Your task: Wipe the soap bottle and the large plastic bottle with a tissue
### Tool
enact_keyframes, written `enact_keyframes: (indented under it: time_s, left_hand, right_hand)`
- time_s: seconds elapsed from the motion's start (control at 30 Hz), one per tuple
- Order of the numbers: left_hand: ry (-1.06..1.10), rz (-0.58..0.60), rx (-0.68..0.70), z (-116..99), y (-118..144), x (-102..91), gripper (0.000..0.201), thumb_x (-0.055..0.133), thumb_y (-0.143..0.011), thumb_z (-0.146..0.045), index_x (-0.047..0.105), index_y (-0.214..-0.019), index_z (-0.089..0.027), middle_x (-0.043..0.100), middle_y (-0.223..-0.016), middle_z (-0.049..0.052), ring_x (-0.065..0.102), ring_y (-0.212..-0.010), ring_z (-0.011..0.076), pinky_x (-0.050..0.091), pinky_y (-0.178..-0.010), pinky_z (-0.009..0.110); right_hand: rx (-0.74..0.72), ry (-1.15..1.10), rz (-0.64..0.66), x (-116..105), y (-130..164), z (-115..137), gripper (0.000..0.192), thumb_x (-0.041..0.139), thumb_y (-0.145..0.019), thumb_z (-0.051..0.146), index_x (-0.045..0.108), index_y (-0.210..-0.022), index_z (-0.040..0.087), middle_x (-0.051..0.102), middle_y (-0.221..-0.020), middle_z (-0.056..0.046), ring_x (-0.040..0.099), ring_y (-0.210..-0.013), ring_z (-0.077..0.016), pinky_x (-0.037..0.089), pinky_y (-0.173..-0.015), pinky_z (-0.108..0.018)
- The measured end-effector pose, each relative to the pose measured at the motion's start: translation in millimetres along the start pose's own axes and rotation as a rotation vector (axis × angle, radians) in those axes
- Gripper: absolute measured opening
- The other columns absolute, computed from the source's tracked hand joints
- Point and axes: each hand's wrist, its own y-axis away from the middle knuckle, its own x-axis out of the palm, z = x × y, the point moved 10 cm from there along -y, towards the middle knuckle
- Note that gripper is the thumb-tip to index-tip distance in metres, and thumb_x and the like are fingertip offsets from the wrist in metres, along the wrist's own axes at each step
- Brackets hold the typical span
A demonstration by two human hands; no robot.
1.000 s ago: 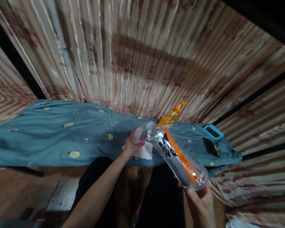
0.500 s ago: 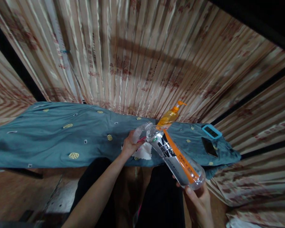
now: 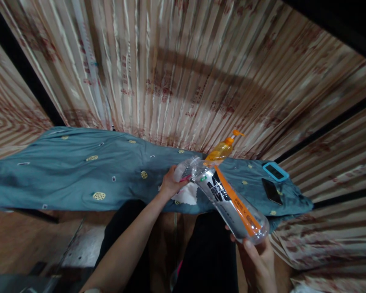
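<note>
My right hand (image 3: 258, 256) grips the base of a large clear plastic bottle (image 3: 228, 199) with a silver and orange label. The bottle tilts, its neck pointing up and to the left. My left hand (image 3: 170, 184) is closed around a smaller clear plastic container (image 3: 183, 169) with a pink part near the fingers. The container meets the bottle's neck; whether the two are joined or just touching, I cannot tell. Beneath them a piece of white paper (image 3: 187, 194) lies on the cloth. Just behind the bottle's neck stands an orange pump bottle (image 3: 221, 150) holding yellow liquid.
A teal cloth with pineapple prints (image 3: 64, 175) covers the narrow table. On its right end lie a blue-framed device (image 3: 275, 171) and a dark phone (image 3: 272, 191). Patterned curtains (image 3: 177, 81) hang behind and at both sides, with black frame bars (image 3: 326, 130) along them.
The camera view has shifted slightly, so the scene sits a little further right. Both hands keep the same holds, and the bottle and container stay together at about the same tilt.
</note>
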Motion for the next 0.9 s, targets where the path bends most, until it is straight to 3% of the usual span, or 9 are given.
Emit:
enact_keyframes:
  time_s: [0.1, 0.2, 0.33, 0.47, 0.67, 0.9]
  left_hand:
    - [0.001, -0.021, 0.011, -4.5, -0.1, -2.5, 0.064, 0.082, -0.06, -0.029, 0.051, -0.115, -0.021, 0.069, -0.112, 0.004, 0.067, -0.102, 0.0239, 0.052, -0.09, 0.033]
    - [0.011, -0.016, 0.033, -10.8, -0.2, -3.2, 0.066, 0.081, -0.063, -0.028, 0.05, -0.121, -0.021, 0.068, -0.119, 0.005, 0.066, -0.109, 0.0239, 0.051, -0.095, 0.033]
    - [0.021, 0.02, 0.033, -12.9, -0.4, -0.5, 0.059, 0.079, -0.065, -0.029, 0.054, -0.118, -0.02, 0.07, -0.113, 0.004, 0.067, -0.106, 0.0242, 0.051, -0.095, 0.032]
    - [0.001, 0.028, 0.024, -12.3, -0.2, -0.1, 0.056, 0.078, -0.066, -0.03, 0.056, -0.116, -0.02, 0.072, -0.107, 0.003, 0.069, -0.1, 0.024, 0.052, -0.09, 0.032]
    - [0.011, 0.034, 0.032, -12.8, -0.4, 0.2, 0.054, 0.078, -0.067, -0.03, 0.057, -0.115, -0.021, 0.073, -0.106, 0.003, 0.069, -0.098, 0.0229, 0.052, -0.087, 0.031]
    - [0.012, 0.01, 0.041, -8.4, -2.0, 1.6, 0.054, 0.079, -0.066, -0.032, 0.058, -0.114, -0.021, 0.072, -0.104, 0.002, 0.069, -0.095, 0.0223, 0.053, -0.086, 0.031]
  right_hand:
    - [-0.035, -0.016, 0.027, -4.0, -2.8, -2.2, 0.069, 0.078, -0.073, 0.033, 0.05, -0.136, 0.022, 0.074, -0.085, -0.002, 0.066, -0.072, -0.0172, 0.051, -0.067, -0.025]
    - [-0.042, -0.002, 0.028, -6.9, -3.5, -3.3, 0.074, 0.078, -0.073, 0.033, 0.047, -0.139, 0.021, 0.074, -0.088, -0.006, 0.067, -0.07, -0.0195, 0.051, -0.065, -0.029]
    - [-0.036, 0.025, 0.014, -10.3, -3.1, -4.0, 0.086, 0.078, -0.073, 0.035, 0.037, -0.147, 0.023, 0.074, -0.093, -0.005, 0.067, -0.072, -0.0195, 0.05, -0.069, -0.03]
    - [-0.016, 0.086, -0.007, -17.2, -3.3, -8.5, 0.09, 0.079, -0.069, 0.039, 0.037, -0.147, 0.023, 0.073, -0.086, -0.005, 0.066, -0.072, -0.0223, 0.05, -0.068, -0.034]
    - [-0.021, 0.07, 0.023, -11.9, 0.2, -3.5, 0.089, 0.079, -0.07, 0.038, 0.036, -0.147, 0.026, 0.07, -0.099, -0.005, 0.065, -0.072, -0.0189, 0.05, -0.069, -0.032]
    - [-0.011, 0.03, 0.008, -7.8, 0.1, 0.7, 0.079, 0.077, -0.073, 0.035, 0.042, -0.144, 0.026, 0.071, -0.099, -0.004, 0.066, -0.077, -0.0185, 0.051, -0.069, -0.027]
